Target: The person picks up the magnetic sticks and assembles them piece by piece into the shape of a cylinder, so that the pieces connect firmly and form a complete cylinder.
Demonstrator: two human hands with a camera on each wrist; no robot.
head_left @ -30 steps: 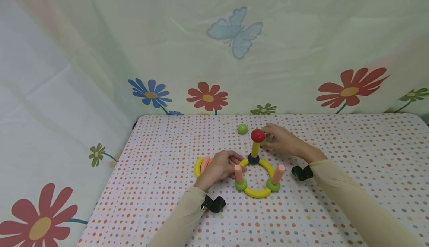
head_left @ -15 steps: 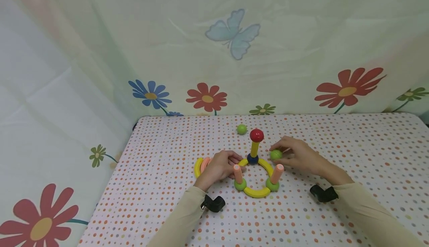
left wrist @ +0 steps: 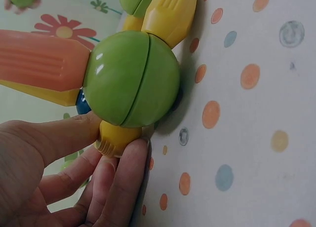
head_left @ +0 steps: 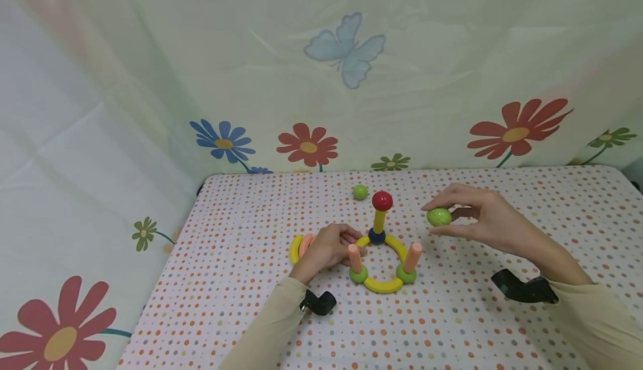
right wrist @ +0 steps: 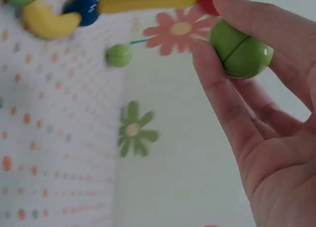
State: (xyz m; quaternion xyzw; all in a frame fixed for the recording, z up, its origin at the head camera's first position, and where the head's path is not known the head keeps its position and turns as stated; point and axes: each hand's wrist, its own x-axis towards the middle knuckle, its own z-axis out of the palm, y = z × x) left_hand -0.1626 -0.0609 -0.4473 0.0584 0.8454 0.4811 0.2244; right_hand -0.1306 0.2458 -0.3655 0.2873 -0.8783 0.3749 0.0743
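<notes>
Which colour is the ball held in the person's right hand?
The ball is green with a dark line; the right wrist view shows it best.

A seamed green ball [head_left: 439,217] is pinched in the right hand [head_left: 494,222], off the surface [head_left: 452,331]. Nearby, a ring [head_left: 396,247] of yellow arcs [head_left: 383,286] lies flat, joined by two green balls [head_left: 406,274] and a blue ball [head_left: 377,236] bearing standing rods [head_left: 379,222]; the left hand [head_left: 327,249] pinches one arc.

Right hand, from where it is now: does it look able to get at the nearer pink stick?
Probably yes: nothing visible stands between the right hand and that pink stick, though its fingers hold a green ball.
</notes>
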